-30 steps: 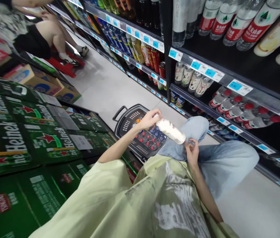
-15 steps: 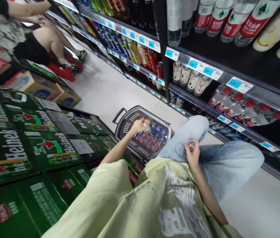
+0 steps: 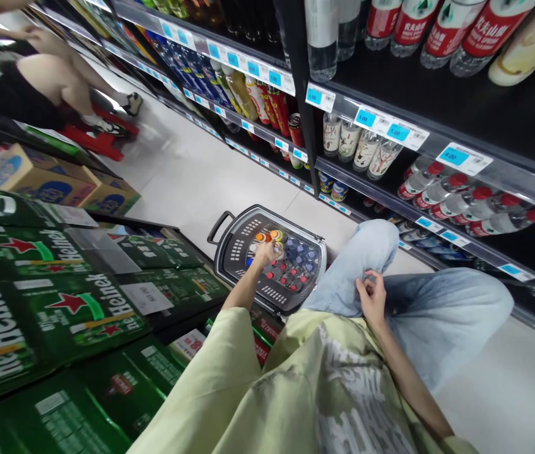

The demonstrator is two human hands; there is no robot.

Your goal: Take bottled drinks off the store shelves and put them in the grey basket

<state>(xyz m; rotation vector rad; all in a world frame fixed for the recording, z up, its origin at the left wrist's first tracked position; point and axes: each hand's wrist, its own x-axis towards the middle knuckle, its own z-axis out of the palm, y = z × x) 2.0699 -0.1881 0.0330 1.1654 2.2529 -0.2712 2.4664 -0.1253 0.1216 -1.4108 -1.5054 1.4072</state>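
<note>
A black basket point(image 3: 224, 258) stands on the floor, holding several bottles with red caps point(image 3: 282, 278), blue caps point(image 3: 301, 248) and orange caps point(image 3: 273, 234). My left hand point(image 3: 268, 252) reaches down into it among the bottle tops, its fingers closed round something too small to make out. On my bent leg in light blue jeans point(image 3: 347, 265) rests my right hand point(image 3: 371, 291), fingers curled together, with no object visible in it.
Shelves point(image 3: 390, 126) of drinks run along the right. Green beer cartons point(image 3: 69, 302) are stacked at the left, with brown boxes point(image 3: 54, 183) behind. A seated person point(image 3: 45, 82) is on a red stool point(image 3: 92, 142) at the upper left.
My left hand has shifted slightly down and right within the basket, uncovering more orange caps. The view has moved a little; my right hand stays on my leg.
</note>
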